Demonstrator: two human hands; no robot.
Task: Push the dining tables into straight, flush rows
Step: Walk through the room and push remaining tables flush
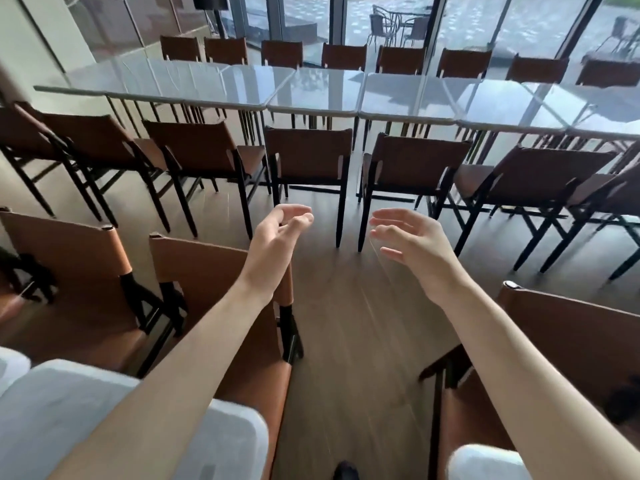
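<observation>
Across the upper half of the frame runs a long row of glossy white-grey rectangular dining tables (311, 93), their tops butted edge to edge with thin seams between them, presumably so the line reads as one continuous surface. The near edge looks mostly straight, though toward the upper right it seems to step slightly (wide-angle bending makes this hard to judge). The tops mirror the tall glass windows (381, 26) behind them.

Brown leather-backed chairs with thin black legs (308, 157) stand tucked along the near side of the row, backs toward the camera, and more line the far side. Further such chairs (214, 271) occupy the lower left and lower right, flanking an aisle of brown wood-grain floor (346, 323).

Over that aisle, in the middle of the frame, both bare arms reach forward. The left hand (277, 233) has loosely curled fingers holding nothing; the right hand (412, 237) is spread and relaxed, also empty. Neither touches a table, so they appear to be merely approaching the row.
</observation>
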